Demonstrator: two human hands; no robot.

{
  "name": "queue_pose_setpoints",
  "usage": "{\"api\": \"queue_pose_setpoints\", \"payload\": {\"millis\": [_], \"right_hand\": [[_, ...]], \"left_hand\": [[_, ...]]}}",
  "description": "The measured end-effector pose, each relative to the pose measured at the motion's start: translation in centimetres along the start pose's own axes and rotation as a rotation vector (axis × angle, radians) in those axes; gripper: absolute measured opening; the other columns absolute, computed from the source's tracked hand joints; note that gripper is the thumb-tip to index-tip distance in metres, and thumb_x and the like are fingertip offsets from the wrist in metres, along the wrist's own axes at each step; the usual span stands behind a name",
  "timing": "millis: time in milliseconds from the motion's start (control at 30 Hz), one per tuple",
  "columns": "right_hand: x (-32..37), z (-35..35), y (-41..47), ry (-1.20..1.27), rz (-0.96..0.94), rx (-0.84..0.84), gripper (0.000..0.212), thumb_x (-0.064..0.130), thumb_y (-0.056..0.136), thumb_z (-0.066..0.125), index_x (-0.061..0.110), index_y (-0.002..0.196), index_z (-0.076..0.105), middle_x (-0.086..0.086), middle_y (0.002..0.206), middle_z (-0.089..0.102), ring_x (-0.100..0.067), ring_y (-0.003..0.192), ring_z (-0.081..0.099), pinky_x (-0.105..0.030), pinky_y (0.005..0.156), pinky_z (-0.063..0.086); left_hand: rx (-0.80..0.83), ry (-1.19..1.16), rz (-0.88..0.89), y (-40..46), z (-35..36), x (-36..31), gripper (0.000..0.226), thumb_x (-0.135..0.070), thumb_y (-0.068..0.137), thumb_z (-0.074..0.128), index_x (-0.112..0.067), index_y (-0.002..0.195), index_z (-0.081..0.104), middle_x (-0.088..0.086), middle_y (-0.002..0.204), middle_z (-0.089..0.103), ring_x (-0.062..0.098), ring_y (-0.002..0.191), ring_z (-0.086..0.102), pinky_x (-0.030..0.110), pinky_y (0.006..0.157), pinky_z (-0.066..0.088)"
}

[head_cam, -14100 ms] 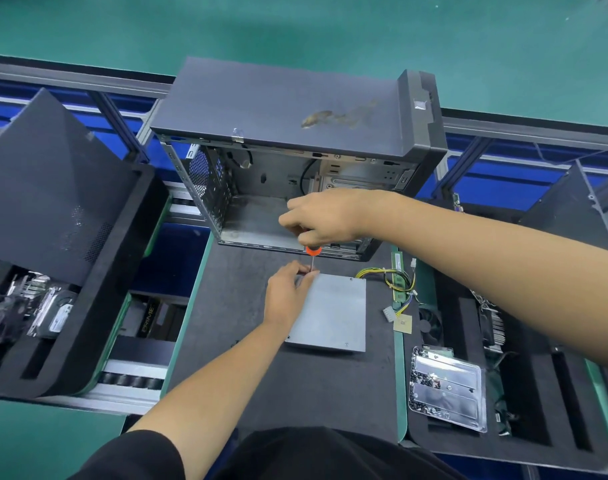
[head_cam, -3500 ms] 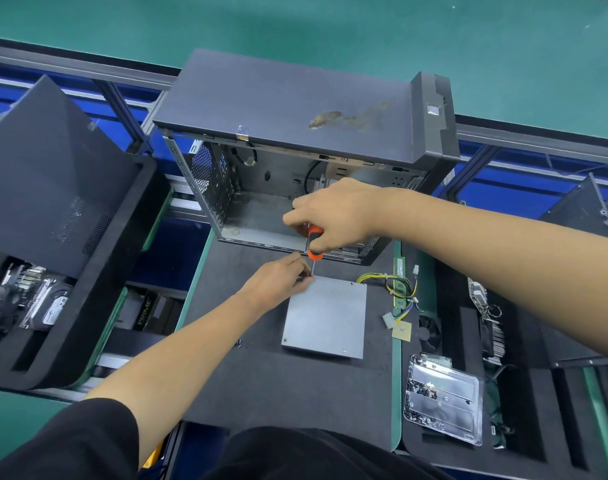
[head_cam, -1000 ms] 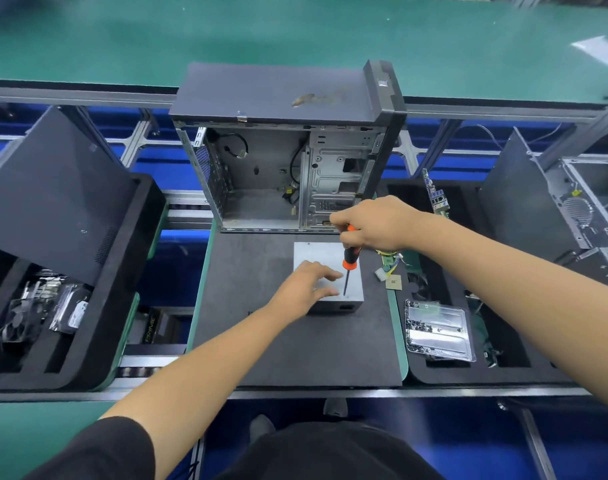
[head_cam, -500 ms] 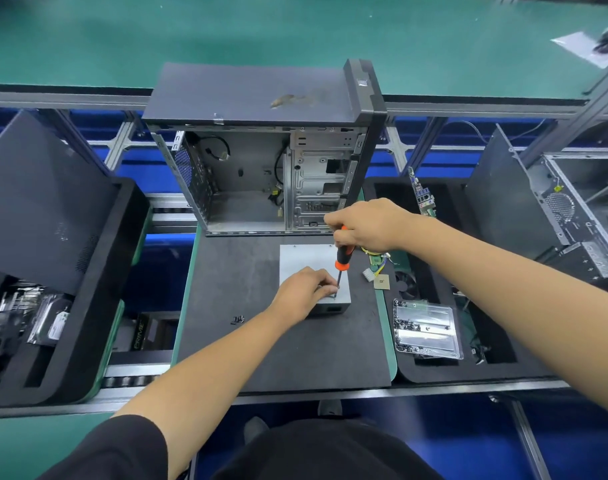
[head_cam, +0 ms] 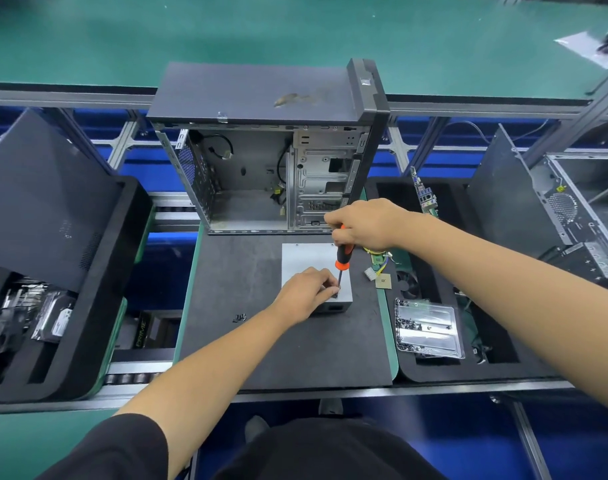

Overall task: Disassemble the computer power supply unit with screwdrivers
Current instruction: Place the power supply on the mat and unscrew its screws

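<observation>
The power supply unit (head_cam: pixel 309 263) is set mid-surface on the dark mat (head_cam: pixel 261 341), its near-right corner pinched by the left hand (head_cam: pixel 304 295). The screwdriver (head_cam: pixel 341 261) is gripped by the right hand (head_cam: pixel 365 224), tip at that corner. Bare mat is left nearer; the open computer case (head_cam: pixel 261 174) stands behind, loose screws (head_cam: pixel 239 318) lie left, and a clear tray (head_cam: pixel 429 327) sits right.

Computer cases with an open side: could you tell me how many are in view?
2: one computer case stands behind the black mat; another sits at the right edge, partly cut off.
</observation>
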State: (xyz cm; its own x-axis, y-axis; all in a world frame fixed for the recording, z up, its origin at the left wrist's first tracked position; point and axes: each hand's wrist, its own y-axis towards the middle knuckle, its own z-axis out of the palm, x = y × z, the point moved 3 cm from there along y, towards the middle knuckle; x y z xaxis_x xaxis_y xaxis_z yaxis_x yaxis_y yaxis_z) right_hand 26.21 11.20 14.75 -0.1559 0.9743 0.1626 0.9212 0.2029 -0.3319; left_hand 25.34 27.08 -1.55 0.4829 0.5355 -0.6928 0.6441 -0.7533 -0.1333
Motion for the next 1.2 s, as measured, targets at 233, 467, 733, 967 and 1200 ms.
{"api": "queue_pose_setpoints", "payload": {"millis": [233,467,733,967,1200], "right_hand": [[0.3,-0.1,-0.1,0.029,0.034,0.017,0.017,0.035,0.091,0.05,0.025,0.079,0.047,0.01,0.074,0.061,-0.01,0.069,0.052,-0.033,0.057,0.031],[2.0,0.2,-1.0,0.161,-0.168,0.213,0.011,0.017,0.086,0.06,0.024,0.09,0.053,0.004,0.095,0.05,-0.017,0.08,0.052,-0.033,0.061,0.035],[2.3,0.1,-1.8,0.037,-0.229,0.231,0.037,0.003,0.074,0.055,0.029,0.1,0.056,0.002,0.099,0.042,-0.019,0.089,0.049,-0.03,0.059,0.033],[2.6,-0.1,-2.2,-0.423,-0.211,0.047,0.025,0.05,0.09,0.044,0.026,0.095,0.043,0.001,0.071,0.051,-0.021,0.059,0.049,-0.031,0.049,0.026],[3.1,0.1,-2.5,-0.158,-0.338,0.102,0.024,0.011,0.075,0.055,0.031,0.088,0.052,0.009,0.093,0.04,-0.017,0.082,0.049,-0.029,0.052,0.028]], "left_hand": [[-0.002,0.047,0.028,-0.1,-0.1,0.0,0.012,-0.042,0.102,0.055,-0.03,0.1,0.059,-0.006,0.099,0.06,0.01,0.082,0.065,0.038,0.079,0.057],[-0.016,-0.007,0.051,-0.3,0.2,0.3,0.009,-0.043,0.098,0.061,-0.038,0.093,0.055,-0.005,0.098,0.056,0.007,0.08,0.066,0.036,0.082,0.057],[0.028,-0.027,0.127,0.1,0.0,0.4,0.007,-0.039,0.099,0.063,-0.034,0.1,0.067,-0.01,0.1,0.068,0.006,0.103,0.051,0.039,0.091,0.049],[0.011,-0.068,0.088,0.0,0.2,0.5,0.014,-0.033,0.098,0.066,-0.046,0.099,0.07,-0.019,0.102,0.071,0.002,0.112,0.051,0.036,0.091,0.051],[0.034,-0.212,-0.043,-0.2,0.5,-0.4,0.018,-0.024,0.098,0.066,-0.042,0.097,0.071,-0.038,0.102,0.069,-0.016,0.098,0.064,0.004,0.085,0.041]]}}
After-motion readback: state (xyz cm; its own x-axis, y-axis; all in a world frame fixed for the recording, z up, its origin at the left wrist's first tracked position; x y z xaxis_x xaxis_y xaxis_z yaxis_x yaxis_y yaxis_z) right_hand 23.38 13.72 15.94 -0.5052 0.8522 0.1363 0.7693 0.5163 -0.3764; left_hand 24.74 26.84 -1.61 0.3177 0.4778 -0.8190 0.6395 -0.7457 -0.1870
